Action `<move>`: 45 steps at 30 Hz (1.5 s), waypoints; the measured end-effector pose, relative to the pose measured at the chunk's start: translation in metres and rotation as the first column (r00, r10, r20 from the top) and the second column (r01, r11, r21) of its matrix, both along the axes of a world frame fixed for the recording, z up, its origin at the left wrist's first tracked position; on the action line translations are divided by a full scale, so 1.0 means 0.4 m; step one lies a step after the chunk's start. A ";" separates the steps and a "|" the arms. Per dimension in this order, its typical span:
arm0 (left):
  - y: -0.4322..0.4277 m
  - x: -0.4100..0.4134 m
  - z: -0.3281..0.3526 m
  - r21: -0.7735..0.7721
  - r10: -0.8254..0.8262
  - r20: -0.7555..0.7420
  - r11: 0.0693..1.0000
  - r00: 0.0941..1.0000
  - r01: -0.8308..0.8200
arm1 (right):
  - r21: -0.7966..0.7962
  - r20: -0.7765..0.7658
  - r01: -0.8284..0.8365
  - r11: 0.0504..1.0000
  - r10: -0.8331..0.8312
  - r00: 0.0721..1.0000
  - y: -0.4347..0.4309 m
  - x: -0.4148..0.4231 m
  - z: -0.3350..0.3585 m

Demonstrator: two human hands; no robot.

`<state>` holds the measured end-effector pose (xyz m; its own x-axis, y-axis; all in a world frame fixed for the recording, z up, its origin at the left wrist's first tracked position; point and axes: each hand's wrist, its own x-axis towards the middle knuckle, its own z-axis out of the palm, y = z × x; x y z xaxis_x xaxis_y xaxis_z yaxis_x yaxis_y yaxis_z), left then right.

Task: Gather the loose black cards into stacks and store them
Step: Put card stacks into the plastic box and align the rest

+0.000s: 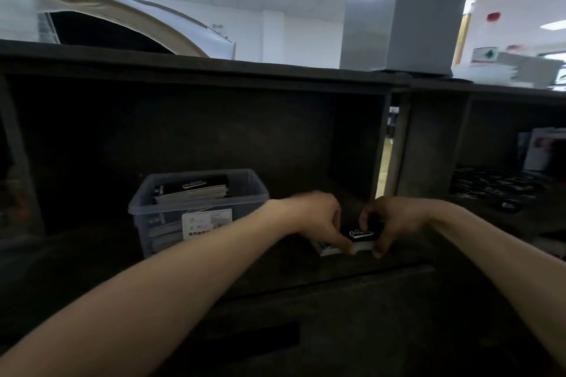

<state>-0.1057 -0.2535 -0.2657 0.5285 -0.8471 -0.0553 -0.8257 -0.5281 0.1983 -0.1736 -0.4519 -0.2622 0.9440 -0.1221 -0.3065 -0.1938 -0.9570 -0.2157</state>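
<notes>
A stack of black cards with white lettering (361, 235) lies on the dark shelf, held between both hands. My left hand (315, 220) grips its left end, thumb along the front edge. My right hand (395, 220) grips the right end with curled fingers. To the left stands a clear plastic bin (199, 211) with another stack of black cards (191, 190) lying inside it. Several loose black cards (490, 190) are scattered in the compartment to the right.
The dark wooden shelf unit (214, 70) has a vertical divider (422, 144) between the two compartments. Papers or booklets (542, 150) stand at the far right. A grey pillar (407, 9) rises behind the shelf top.
</notes>
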 end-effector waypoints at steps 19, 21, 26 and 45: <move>0.018 0.022 0.003 -0.134 0.022 0.021 0.991 1.000 -0.019 | 0.002 0.185 -0.104 0.995 0.102 0.977 0.034 0.019 0.017; 0.064 0.034 0.060 -0.210 0.049 0.071 0.977 0.996 -0.033 | 0.021 0.323 -0.142 0.990 0.128 0.938 0.052 0.025 0.061; 0.234 0.076 0.211 -0.285 0.182 0.098 0.947 0.979 -0.147 | 0.121 0.526 -0.270 0.955 0.168 0.833 0.187 0.079 0.181; 0.558 0.223 0.058 -0.305 0.452 0.033 0.854 0.891 -0.422 | 0.519 0.396 -0.040 0.854 -0.199 0.896 0.530 0.289 0.069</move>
<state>-0.0164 -0.0302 -0.2426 0.8378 -0.4981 0.2234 -0.5458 -0.7731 0.3230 -0.0582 -0.2397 -0.2347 0.9864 -0.1443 0.0784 -0.0402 -0.6752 -0.7365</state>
